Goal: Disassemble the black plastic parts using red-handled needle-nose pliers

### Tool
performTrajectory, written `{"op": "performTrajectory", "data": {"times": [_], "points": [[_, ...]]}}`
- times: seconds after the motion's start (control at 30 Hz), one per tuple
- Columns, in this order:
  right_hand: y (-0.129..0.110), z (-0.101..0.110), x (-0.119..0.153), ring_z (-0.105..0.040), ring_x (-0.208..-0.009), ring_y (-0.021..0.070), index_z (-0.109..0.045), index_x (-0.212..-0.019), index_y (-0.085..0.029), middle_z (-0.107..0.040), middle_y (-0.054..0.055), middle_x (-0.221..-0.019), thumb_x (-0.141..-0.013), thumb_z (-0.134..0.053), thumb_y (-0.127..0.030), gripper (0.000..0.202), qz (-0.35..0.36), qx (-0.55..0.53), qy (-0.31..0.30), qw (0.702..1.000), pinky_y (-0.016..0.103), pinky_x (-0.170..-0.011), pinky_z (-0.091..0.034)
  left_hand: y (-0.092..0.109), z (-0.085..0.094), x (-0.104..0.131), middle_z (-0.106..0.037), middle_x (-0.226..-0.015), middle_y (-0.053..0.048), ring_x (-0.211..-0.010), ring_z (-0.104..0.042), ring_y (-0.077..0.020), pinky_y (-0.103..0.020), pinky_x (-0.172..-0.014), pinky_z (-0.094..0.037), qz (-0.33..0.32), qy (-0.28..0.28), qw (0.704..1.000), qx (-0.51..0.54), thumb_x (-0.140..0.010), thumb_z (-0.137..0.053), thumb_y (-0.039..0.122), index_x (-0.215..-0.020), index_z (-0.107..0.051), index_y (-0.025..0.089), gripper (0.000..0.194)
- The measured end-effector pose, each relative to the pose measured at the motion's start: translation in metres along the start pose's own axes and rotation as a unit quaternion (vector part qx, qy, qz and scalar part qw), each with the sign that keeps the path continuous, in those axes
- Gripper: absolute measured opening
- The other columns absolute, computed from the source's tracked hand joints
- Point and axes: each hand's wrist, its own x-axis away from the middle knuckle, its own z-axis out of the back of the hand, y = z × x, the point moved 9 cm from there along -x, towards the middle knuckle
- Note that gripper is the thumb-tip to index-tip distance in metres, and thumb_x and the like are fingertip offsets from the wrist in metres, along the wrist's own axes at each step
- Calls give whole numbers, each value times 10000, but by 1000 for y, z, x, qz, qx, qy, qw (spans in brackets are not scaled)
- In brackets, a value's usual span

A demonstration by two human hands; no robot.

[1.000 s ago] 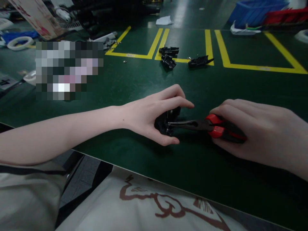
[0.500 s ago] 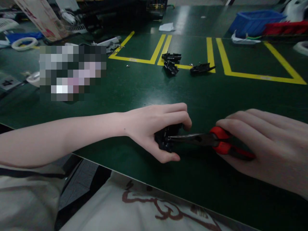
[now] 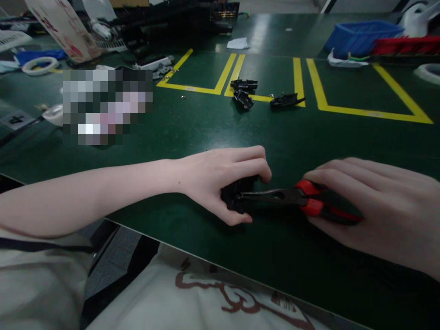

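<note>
"Where did the pliers (image 3: pixel 292 197) point?"

"Left, long axis nearly level, nose tips at the black part (image 3: pixel 235 199) on the green table (image 3: pixel 165 128). The right hand (image 3: pixel 381 206) wrapped their handles; the left hand (image 3: pixel 220 183) cupped the part, thumb and fingers well spread around it."

"Room?"

"Tabletop stretched beyond them to the yellow tape (image 3: pixel 298 78); the near edge (image 3: pixel 187 252) slanted below."

"Count?"

"One pliers, three loose black pieces (image 3: pixel 287 101) by the tape."

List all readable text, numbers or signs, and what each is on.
"4" (apparently, turned sideways): white rectangular card at the left of the green table.
Too small to read: small white labels on yellow tape strips.
Too blurred: reddish markings on the tall beige container.
No other text legible.
</note>
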Motion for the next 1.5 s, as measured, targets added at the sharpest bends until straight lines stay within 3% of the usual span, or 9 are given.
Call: {"op": "performTrajectory", "data": {"times": [0.53,0.73,1.03,1.3,1.5], "points": [[2,-5,-1,-598,-602,170,-518,-980,-208,-582,35,-790,-884,-456,-280,135,-23,-54,-26,998,278,-452,-500,-4,-2,1,-571,-1132,-120,-1007,-587,-247,-353,-819,-529,19,2,999,27,-805,-726,466,-1128,-547,164,477],[0,-5,-1,-600,-646,197,-533,-987,-198,-602,56,-816,-876,-490,-252,130,-21,-36,-12,999,317,-499,-496,-6,-1,0,-578,-1102,-107,-983,-594,-236,-334,-800,-532,18,13,999,43,-792,-735,481,-1101,-561,160,479],[-5,-4,-1,-597,-716,241,-539,-1010,-171,-609,83,-849,-888,-508,-228,138,8,28,-3,1000,369,-565,-516,-9,-5,-1,-588,-1074,-97,-909,-596,-212,-317,-747,-521,25,-17,996,87,-798,-741,516,-1085,-565,164,487],[1,-9,0,-607,-648,180,-528,-1010,-185,-589,52,-834,-901,-469,-269,150,-22,-51,-26,998,296,-505,-522,-4,-1,0,-569,-1115,-120,-991,-587,-231,-329,-815,-539,3,4,999,43,-802,-742,469,-1095,-568,162,459],[1,-10,-1,-607,-649,174,-524,-1000,-207,-592,40,-823,-929,-425,-309,159,-27,-45,-20,998,282,-509,-517,-1,-3,-1,-543,-1120,-117,-978,-569,-207,-293,-803,-522,-5,-17,1000,23,-835,-723,432,-1040,-602,150,369]]}}
